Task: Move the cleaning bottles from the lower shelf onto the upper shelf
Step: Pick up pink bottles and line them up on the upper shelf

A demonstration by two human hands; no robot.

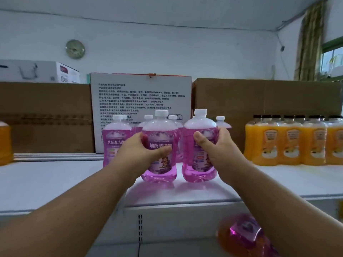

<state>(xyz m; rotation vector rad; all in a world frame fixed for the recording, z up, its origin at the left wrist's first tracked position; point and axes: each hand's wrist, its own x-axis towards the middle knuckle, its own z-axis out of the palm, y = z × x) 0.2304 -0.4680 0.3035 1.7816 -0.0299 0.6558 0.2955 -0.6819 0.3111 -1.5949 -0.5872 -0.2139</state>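
Soft, even daylight fills the scene, cool and slightly bluish, brightest at the green-framed window (333,60) far up and right of the grip. Pale pink light cast through the translucent purple bottles (158,145) pools on the glossy white shelf (55,182) just below the grip. Shadows stay faint. Straight lines bow toward the edges. A purple-and-orange bottle (241,236) low and right of the grip is smeared out of focus.
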